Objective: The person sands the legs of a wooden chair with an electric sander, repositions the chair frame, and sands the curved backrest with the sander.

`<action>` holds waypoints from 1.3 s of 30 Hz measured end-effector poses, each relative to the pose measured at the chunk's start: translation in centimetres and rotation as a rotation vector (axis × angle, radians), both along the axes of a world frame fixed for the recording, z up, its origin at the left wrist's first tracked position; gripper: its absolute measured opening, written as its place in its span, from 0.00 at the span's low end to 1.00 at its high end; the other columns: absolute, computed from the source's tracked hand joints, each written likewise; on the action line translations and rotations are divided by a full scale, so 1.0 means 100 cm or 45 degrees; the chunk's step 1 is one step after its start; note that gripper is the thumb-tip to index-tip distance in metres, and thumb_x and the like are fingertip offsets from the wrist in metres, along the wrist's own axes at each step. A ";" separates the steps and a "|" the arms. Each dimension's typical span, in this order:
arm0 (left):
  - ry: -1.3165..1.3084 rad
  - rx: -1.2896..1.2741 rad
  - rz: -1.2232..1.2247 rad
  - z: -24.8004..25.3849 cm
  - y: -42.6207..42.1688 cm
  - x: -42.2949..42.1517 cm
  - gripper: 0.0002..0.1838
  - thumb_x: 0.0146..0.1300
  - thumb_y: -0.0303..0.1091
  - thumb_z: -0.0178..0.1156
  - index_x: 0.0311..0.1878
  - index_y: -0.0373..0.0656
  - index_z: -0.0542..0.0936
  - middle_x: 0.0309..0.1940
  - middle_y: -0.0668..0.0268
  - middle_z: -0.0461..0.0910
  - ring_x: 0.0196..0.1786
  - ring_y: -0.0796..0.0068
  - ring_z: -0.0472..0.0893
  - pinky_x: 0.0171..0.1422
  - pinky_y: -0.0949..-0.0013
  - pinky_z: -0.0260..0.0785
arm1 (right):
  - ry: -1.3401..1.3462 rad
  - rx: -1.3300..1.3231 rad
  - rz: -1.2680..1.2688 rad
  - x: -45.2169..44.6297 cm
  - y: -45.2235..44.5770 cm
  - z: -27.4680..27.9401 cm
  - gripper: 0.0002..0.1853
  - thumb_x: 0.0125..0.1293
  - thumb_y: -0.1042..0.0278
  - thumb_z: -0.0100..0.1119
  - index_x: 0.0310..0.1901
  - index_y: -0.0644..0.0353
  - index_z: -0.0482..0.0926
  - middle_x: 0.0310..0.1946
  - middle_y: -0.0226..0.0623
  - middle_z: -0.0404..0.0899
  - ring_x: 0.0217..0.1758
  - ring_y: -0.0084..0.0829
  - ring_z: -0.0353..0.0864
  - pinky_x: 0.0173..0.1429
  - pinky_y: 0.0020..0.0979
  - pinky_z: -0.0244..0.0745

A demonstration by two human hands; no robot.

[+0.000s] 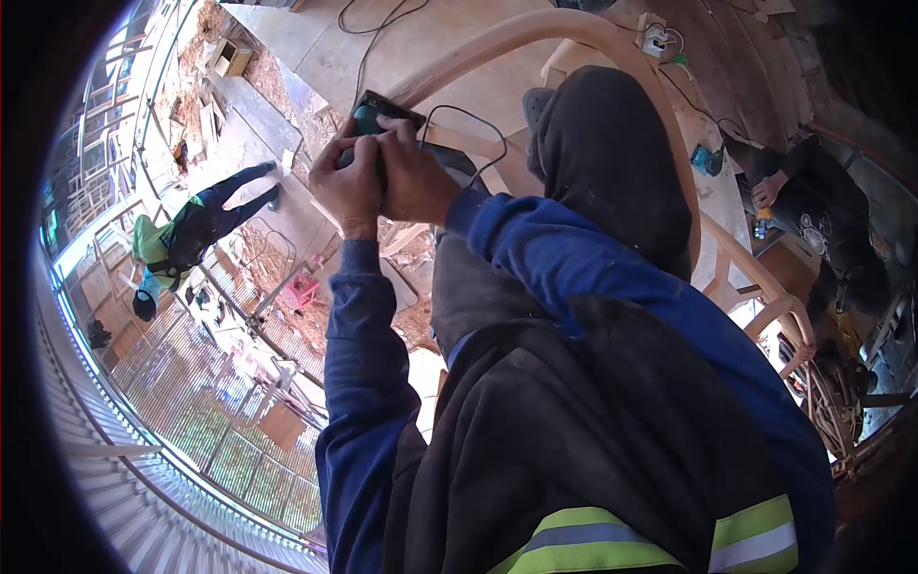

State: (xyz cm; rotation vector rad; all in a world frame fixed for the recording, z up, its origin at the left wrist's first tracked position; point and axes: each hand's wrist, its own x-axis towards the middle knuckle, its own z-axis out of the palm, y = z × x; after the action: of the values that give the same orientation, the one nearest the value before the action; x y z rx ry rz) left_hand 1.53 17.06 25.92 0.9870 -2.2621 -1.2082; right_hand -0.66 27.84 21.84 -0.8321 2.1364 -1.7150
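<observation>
A teal power sander point(366, 121) with a dark flat base is pressed to one end of a curved, bare wooden chair rail point(497, 38). My left hand point(346, 187) is wrapped round the sander's near side. Beside it, touching, my right hand point(413, 177) grips the same tool from the right. The fingers of both hands partly hide the sander's body. A black cord point(499, 139) loops away from the tool past my right wrist. My dark-trousered knee point(612, 143) rises inside the curve of the rail.
At left a person in a green and black top point(182, 234) stands on the littered floor. To the right another person in dark clothes point(813, 191) holds a yellow tool point(762, 225). More curved wooden frames point(765, 282), a red stool point(299, 290) and a power socket box point(655, 38) are around.
</observation>
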 end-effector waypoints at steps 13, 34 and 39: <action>-0.061 -0.067 -0.208 0.025 0.056 -0.077 0.20 0.46 0.47 0.70 0.31 0.37 0.89 0.27 0.50 0.87 0.32 0.55 0.89 0.47 0.61 0.82 | 0.007 0.055 -0.343 -0.045 0.038 -0.016 0.46 0.48 0.57 0.86 0.60 0.62 0.61 0.55 0.52 0.71 0.55 0.48 0.81 0.56 0.45 0.79; -0.041 -0.138 0.079 0.000 -0.014 0.022 0.15 0.53 0.40 0.68 0.30 0.35 0.88 0.44 0.58 0.91 0.37 0.69 0.89 0.49 0.67 0.80 | 0.133 0.110 0.072 0.015 -0.018 0.008 0.41 0.56 0.59 0.75 0.62 0.67 0.59 0.59 0.70 0.61 0.57 0.72 0.74 0.60 0.57 0.79; -0.012 -0.028 -0.025 0.011 0.031 -0.027 0.16 0.51 0.42 0.69 0.31 0.36 0.88 0.43 0.58 0.91 0.37 0.66 0.90 0.51 0.66 0.81 | 0.074 0.167 -0.067 -0.022 0.026 0.011 0.43 0.55 0.57 0.76 0.65 0.64 0.58 0.61 0.64 0.63 0.59 0.69 0.75 0.61 0.58 0.78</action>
State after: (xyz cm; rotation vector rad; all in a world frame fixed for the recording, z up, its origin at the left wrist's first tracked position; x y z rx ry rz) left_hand -1.14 20.16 27.02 0.9664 -2.2924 -1.1870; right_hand -2.88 30.41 22.92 -0.8056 2.3000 -1.5728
